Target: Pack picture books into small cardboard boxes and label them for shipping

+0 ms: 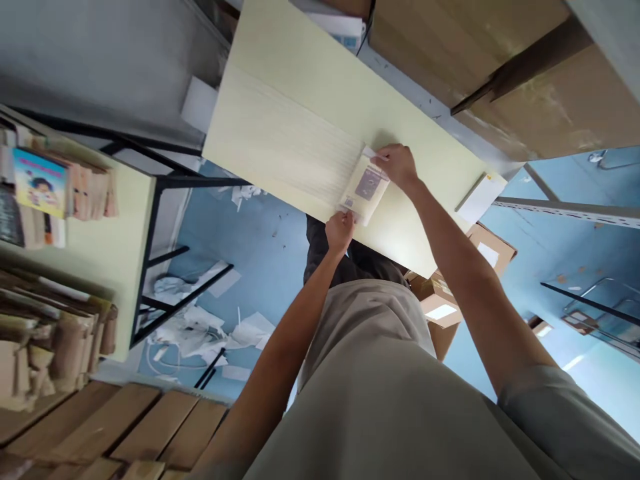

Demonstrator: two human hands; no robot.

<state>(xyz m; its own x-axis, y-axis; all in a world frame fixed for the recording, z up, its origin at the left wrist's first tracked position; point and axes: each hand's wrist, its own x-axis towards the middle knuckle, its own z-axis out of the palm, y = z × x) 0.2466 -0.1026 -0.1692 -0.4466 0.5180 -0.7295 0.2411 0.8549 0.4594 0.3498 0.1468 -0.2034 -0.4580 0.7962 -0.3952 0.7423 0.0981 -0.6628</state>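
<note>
- Nearest the camera is the person's grey shirt (380,400), filling the lower frame; both bare forearms reach out from it toward the pale counter (290,127).
- The left hand (340,231) sits at the near edge of the counter; its fingers are closed in a pinch on the near corner of a small flat packet (364,187).
- The packet lies flat on the counter, close to that near edge; it is pale with a grey printed panel and a small label at one corner; what is inside cannot be told.
- The right hand (397,164) is curled over the packet's far end, fingertips pressed together on a white flap or strip there; whether the flap is being pressed down or lifted cannot be told.
- As a judgement, the packet looks squared up and held at both ends, so the handling of this one packet seems well along, with only the flap end left to settle; no other packets show on the counter.
- Further right, a white card (481,197) rests at the counter's end.
- Beyond and below, brown cartons (440,303) sit on the blue floor (260,240), with paper scraps (200,327) strewn under a second counter (110,267) stacked with booklets (40,183).
</note>
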